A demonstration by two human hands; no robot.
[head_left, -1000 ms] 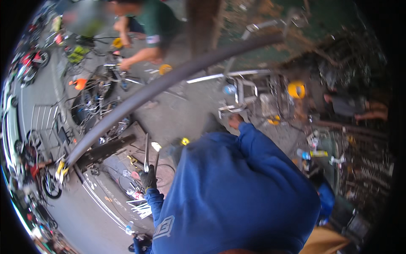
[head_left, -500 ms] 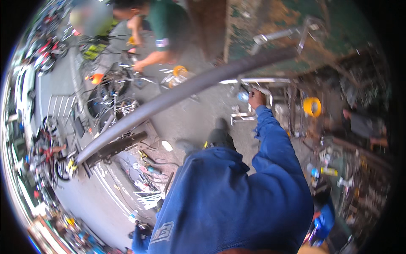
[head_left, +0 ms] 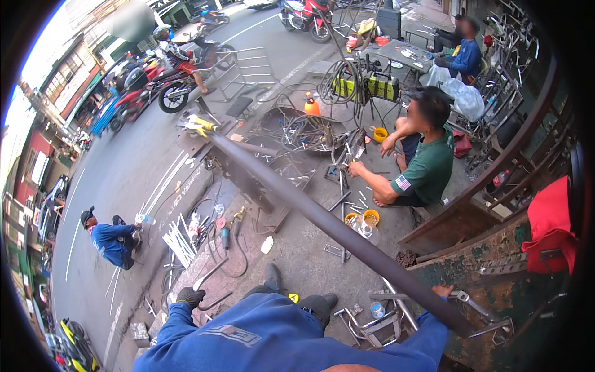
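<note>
My left hand (head_left: 191, 297), in a dark glove, is at the lower left, at the end of a thin metal rod (head_left: 211, 274). Its fingers look loosely apart, and no hold on the rod is visible. Only part of my bare right hand (head_left: 442, 290) shows at the lower right, because a thick dark pole (head_left: 322, 217) crosses in front. Next to it are a flat metal bar (head_left: 396, 296) and a wrench-like steel lever (head_left: 472, 302) on a worn green surface. Below the bar, a bent metal frame (head_left: 378, 332) stands by a small blue-and-white container (head_left: 377, 309).
A person in green (head_left: 424, 164) squats ahead, handling metal parts beside yellow cups (head_left: 371, 217). Another in blue (head_left: 111, 242) crouches by the road. An angle grinder (head_left: 225, 238), cables and white strips (head_left: 180, 242) lie on the ground. Motorbikes (head_left: 192, 80) line the road.
My view has swung left and tilted up, bringing in the road and the crouching person. My left hand has come into view. My right hand, earlier unobstructed, is now partly behind the pole.
</note>
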